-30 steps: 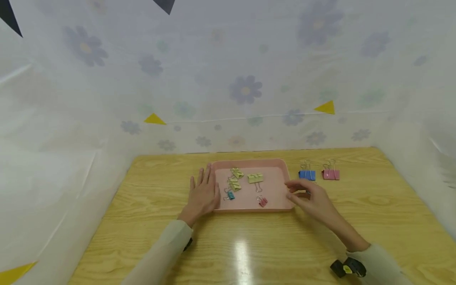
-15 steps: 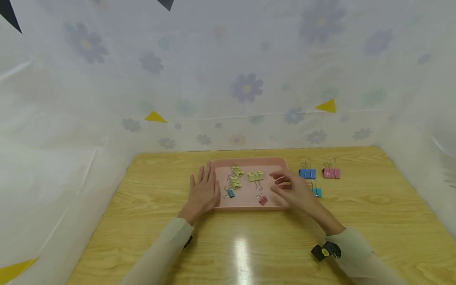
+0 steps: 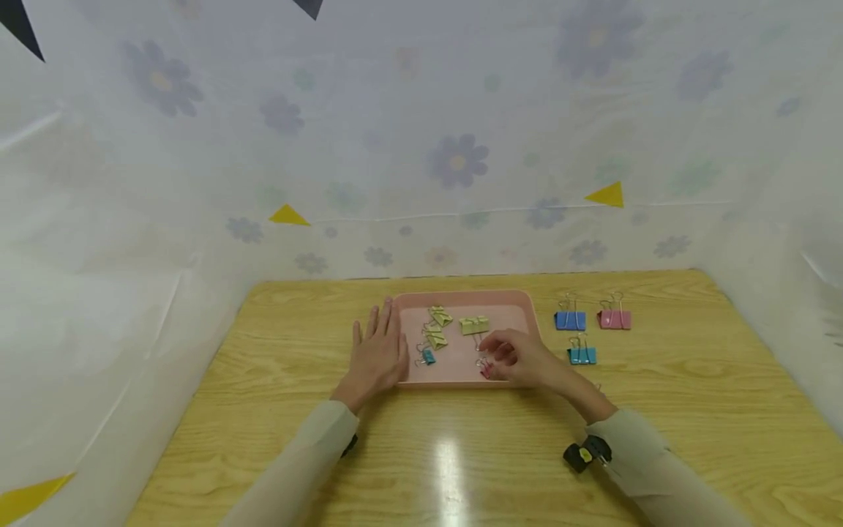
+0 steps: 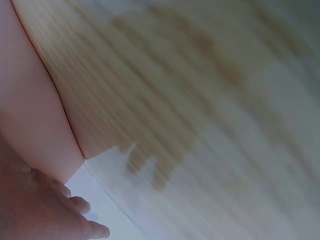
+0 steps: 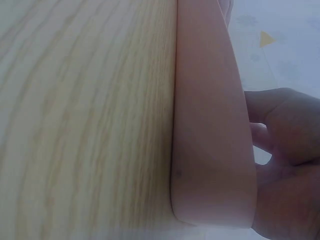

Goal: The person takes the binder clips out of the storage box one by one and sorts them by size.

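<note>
A pink tray (image 3: 461, 384) lies on the table. Its left side holds two yellow binder clips (image 3: 440, 316) and a small teal binder clip (image 3: 429, 356); a larger yellow binder clip (image 3: 474, 326) sits near the middle. My left hand (image 3: 377, 362) rests flat along the tray's left edge, fingers straight. Over the tray's right part my right hand (image 3: 523, 359) reaches down to a small pink binder clip (image 3: 486, 370), thumb beside it and index finger apart above. In the right wrist view the tray wall (image 5: 215, 125) hides those fingertips.
Right of the tray stand a blue binder clip (image 3: 570, 320), a pink binder clip (image 3: 615, 320) and a teal binder clip (image 3: 582, 356). A thin wire handle (image 3: 598, 387) shows behind my right forearm. A flowered sheet (image 3: 454, 161) encloses the wooden table (image 3: 316, 315).
My right hand has moved left from the tray's right edge and down to the small pink binder clip, uncovering the teal clip on the table. My left hand has stayed put.
</note>
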A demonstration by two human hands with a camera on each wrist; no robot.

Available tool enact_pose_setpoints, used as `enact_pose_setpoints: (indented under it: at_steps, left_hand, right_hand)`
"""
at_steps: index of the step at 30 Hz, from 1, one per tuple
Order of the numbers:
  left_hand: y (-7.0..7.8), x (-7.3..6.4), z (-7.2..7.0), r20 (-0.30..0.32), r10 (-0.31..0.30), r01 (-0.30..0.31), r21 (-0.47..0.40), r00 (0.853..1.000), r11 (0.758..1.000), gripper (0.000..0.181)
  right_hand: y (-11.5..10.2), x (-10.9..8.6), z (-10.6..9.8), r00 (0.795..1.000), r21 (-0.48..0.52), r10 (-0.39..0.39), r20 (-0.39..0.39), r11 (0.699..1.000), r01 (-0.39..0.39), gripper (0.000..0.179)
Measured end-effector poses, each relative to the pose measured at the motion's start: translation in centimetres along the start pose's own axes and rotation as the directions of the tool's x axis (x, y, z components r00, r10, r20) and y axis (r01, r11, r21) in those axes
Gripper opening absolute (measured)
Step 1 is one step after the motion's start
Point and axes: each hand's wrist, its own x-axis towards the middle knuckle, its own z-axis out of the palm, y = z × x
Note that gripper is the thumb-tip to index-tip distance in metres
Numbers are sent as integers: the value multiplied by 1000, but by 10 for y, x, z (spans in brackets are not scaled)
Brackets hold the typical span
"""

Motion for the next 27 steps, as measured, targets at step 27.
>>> enact_pose_setpoints:
  at_steps: [27]
  left_hand:
    - [2,0,-2,12,-9,9,0,1000,1000,63]
  right_hand:
    - [1,7,6,999,-79,-7,40,997,10,13]
